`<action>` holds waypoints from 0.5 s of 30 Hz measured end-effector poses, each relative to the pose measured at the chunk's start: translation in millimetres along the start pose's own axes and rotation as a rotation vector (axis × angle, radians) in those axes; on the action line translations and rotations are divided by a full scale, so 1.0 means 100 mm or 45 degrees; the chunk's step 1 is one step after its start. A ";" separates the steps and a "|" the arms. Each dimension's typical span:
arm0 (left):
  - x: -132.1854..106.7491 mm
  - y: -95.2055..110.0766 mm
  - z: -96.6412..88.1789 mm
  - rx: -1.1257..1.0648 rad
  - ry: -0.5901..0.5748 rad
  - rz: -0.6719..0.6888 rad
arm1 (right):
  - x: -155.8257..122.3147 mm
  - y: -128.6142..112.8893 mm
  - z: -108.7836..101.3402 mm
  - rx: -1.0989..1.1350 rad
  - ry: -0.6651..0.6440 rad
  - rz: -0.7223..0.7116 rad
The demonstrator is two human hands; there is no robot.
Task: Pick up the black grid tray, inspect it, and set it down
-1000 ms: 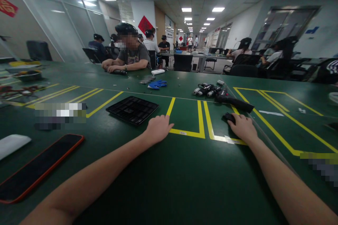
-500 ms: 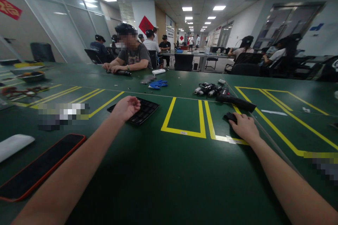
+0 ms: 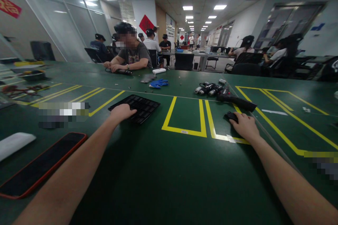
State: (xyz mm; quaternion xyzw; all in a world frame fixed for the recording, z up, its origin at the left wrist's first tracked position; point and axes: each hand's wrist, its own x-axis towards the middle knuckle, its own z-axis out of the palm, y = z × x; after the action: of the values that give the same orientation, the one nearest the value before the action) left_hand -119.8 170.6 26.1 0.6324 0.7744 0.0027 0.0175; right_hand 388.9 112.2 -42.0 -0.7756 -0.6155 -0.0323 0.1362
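My left hand lies palm down on the near edge of a black gridded tray on the green table; its fingers are curled over the tray's rim. My right hand rests on the table with its fingertips on a small black object inside a yellow taped box. Just beyond that hand lies a black power screwdriver.
A phone in a red case and a white object lie at the near left. Several small motors and blue gloves sit farther back. A seated person works across the table; others sit behind.
My left hand left the yellow tape line, swung left and up over the tray, then came down onto its near edge. My right hand stayed on the small black object.
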 end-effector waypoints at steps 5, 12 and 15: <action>-0.23 0.37 0.13 -0.240 0.143 0.122 | -0.17 -0.47 -0.07 0.526 -0.123 -0.135; -0.96 1.23 0.39 -0.804 0.130 0.789 | -0.74 -1.33 -0.01 1.345 -0.426 -0.543; -1.14 1.31 0.43 -0.887 0.077 0.877 | -0.81 -1.36 0.08 1.408 -0.404 -0.661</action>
State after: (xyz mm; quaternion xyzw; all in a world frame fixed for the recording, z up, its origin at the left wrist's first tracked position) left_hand 32.6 84.5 -11.1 0.8079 0.4736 0.2856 0.2035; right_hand 237.4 65.3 -44.6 -0.4112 -0.7220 0.3742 0.4118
